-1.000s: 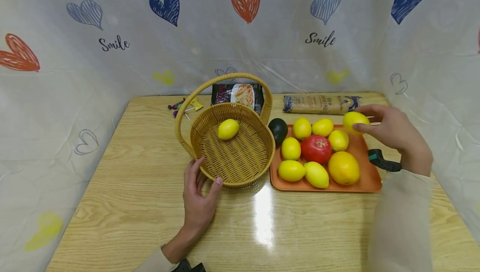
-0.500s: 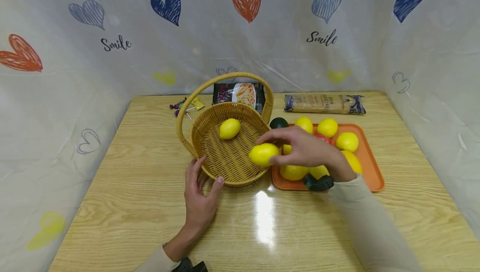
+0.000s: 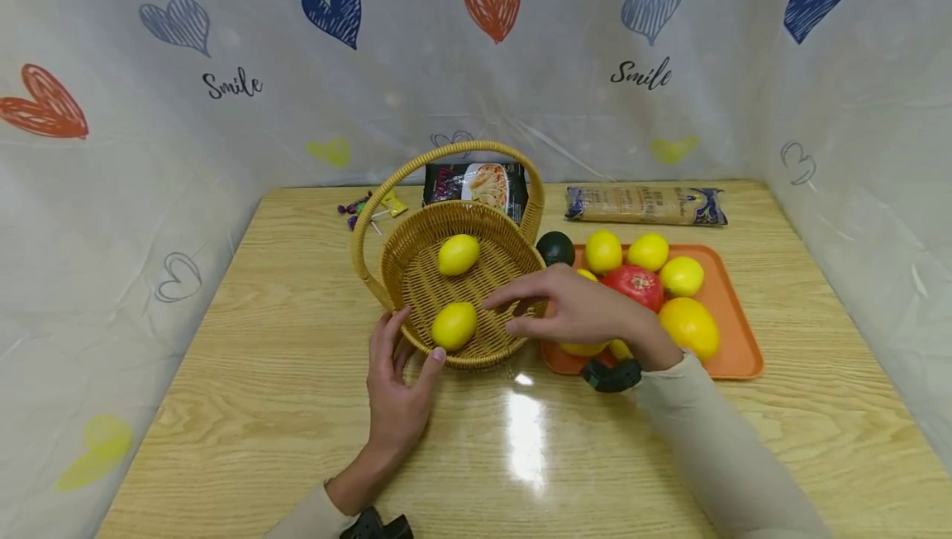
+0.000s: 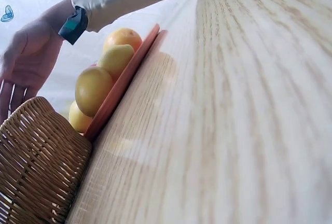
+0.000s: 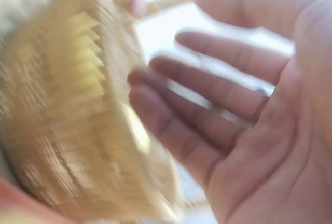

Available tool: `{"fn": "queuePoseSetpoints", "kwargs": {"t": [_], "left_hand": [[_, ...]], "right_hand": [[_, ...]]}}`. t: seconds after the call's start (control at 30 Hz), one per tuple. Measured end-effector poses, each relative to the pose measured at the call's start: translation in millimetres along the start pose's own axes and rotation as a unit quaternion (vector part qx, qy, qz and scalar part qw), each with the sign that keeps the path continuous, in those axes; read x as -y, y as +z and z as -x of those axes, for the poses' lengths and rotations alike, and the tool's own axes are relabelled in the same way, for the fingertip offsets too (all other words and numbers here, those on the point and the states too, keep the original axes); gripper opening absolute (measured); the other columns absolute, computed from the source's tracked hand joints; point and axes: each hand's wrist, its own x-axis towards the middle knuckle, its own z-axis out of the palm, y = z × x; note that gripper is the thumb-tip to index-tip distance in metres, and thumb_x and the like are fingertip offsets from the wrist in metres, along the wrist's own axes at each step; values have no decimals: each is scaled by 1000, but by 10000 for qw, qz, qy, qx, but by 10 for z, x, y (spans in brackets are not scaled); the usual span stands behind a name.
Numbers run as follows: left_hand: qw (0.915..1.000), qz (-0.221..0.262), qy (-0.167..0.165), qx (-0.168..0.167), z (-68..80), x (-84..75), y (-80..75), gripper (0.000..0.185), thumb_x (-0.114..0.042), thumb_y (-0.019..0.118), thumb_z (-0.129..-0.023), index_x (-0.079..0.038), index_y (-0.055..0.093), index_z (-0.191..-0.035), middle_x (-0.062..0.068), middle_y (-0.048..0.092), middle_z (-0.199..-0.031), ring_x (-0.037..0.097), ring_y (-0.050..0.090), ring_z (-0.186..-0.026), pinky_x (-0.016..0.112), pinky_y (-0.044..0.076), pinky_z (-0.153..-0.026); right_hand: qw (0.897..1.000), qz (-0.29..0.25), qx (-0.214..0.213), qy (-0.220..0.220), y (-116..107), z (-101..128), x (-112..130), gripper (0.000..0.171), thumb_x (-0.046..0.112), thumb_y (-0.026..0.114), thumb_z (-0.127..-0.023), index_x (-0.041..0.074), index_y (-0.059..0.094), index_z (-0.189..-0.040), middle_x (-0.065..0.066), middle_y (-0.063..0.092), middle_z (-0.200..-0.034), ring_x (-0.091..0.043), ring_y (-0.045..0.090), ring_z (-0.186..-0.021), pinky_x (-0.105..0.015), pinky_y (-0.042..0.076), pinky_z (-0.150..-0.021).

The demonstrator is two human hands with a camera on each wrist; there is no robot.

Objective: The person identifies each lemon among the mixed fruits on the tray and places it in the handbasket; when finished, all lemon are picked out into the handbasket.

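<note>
Far left at the back of the pale wood-grain table (image 3: pixel 260 357), we note a few small sweets in purple and yellow wrappers (image 3: pixel 395 206), thin sticks among them. In front, the person's left hand (image 3: pixel 397 407) meets the near-left rim of a round, honey-coloured wicker basket with a tall arched handle (image 3: pixel 476 212); its fingers are loose and spread, thumb and fingertips touching the rim, not clenched. Two smooth, bright yellow lemons lie in the basket, apart from each other: the far lemon (image 3: pixel 459 255) towards the back, the near lemon (image 3: pixel 454 326) by the front wall. Behind the basket we see a flat black packet with a food picture (image 3: pixel 446 183). The person's right hand (image 3: pixel 576 303) hangs over the basket's right rim, released, fingers extended just beside the near lemon; our right wrist view is blurred, but the palm bears nothing. A black band (image 3: pixel 610 375) circles that wrist. Further right, a dark green, rounded avocado (image 3: pixel 555 249) sits at the back-left corner of an orange rectangular tray (image 3: pixel 736 341). On the tray we record more yellow lemons (image 3: pixel 603 252), some partly hidden by the hand, around a red, round pomegranate (image 3: pixel 635 285), with a larger orange-yellow fruit (image 3: pixel 689 328) to its right. Behind the tray lies a long tan packet with blue ends (image 3: pixel 645 206).
</note>
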Motion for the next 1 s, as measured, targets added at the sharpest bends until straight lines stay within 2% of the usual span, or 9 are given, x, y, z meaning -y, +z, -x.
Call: {"fn": "queuePoseSetpoints", "kwargs": {"t": [0.03, 0.2, 0.23, 0.27, 0.43, 0.53, 0.67, 0.87, 1.0], "left_hand": [[10000, 0, -10, -1, -1, -2, 4, 73, 1, 75, -100, -19, 47, -165, 21, 25, -174, 52, 43, -153, 31, 45, -125], [10000, -22, -23, 2, 4, -5, 13, 73, 1, 74, -100, -19, 47, -165, 24, 24, -174, 52, 42, -154, 31, 45, -125], [10000, -21, -24, 7, 5, -5, 13, 73, 1, 74, -100, -19, 47, -165, 24, 24, -174, 52, 42, -154, 31, 45, -125], [10000, -14, -20, 13, 5, -5, 12, 73, 1, 74, -100, -19, 47, -165, 25, 23, -174, 52, 42, -154, 32, 45, -125], [10000, 12, 10, 31, 5, -3, 0, 73, 2, 73, -100, -18, 47, -165, 27, 23, -173, 52, 44, -152, 29, 46, -124], [10000, 35, 30, 37, 5, -3, -7, 73, 3, 73, -100, -17, 46, -165, 28, 23, -173, 51, 44, -152, 28, 46, -124], [10000, 42, 32, 40, 6, -7, -13, 73, 3, 73, -100, -17, 46, -165, 27, 22, -174, 51, 44, -151, 27, 46, -124], [9999, 59, 69, 45, 2, -6, -12, 73, 4, 72, -100, -17, 46, -165, 28, 23, -173, 51, 44, -151, 28, 47, -123], [10000, 60, 51, 60, -2, -6, -12, 73, 3, 73, -100, -17, 46, -165, 28, 23, -172, 51, 44, -151, 30, 47, -124]], "right_hand": [[9997, -162, -164, 46, -83, 59, -19, 36, 22, 75, -106, 19, 75, -143, 3, 76, -139, -13, 76, -114, -38, 65, -98], [9912, -544, -1169, 307, -573, 510, -263, 40, 5, 81, -98, 17, 79, -137, -2, 79, -133, -9, 76, -106, -22, 62, -87], [9886, -580, -1341, 360, -667, 625, -321, 41, 1, 80, -97, 14, 79, -136, -5, 79, -133, -12, 76, -104, -21, 62, -84], [9862, -628, -1489, 372, -755, 740, -387, 40, -3, 78, -97, 9, 79, -136, -7, 79, -135, -13, 74, -116, -20, 61, -91], [9673, -1545, -1975, 370, -1039, 1278, -722, 38, -20, 64, -97, -16, 69, -134, -12, 78, -135, -19, 76, -117, -25, 64, -95], [9562, -1976, -2110, 467, -1101, 1506, -905, 38, -23, 59, -99, -22, 63, -136, -10, 77, -136, -17, 77, -120, -26, 62, -101], [9485, -2077, -2221, 886, -1118, 1690, -1088, 37, -19, 57, -103, -20, 62, -139, -6, 77, -137, -16, 75, -124, -23, 61, -102], [9456, -1662, -2108, 1836, -1100, 1823, -1216, 37, -5, 62, -107, -15, 63, -143, -6, 77, -138, -13, 71, -128, -22, 62, -99], [9405, -1144, -1618, 2762, -1077, 1890, -1264, 40, 14, 69, -109, 2, 68, -147, 8, 76, -139, -3, 68, -123, -20, 61, -95]]}}
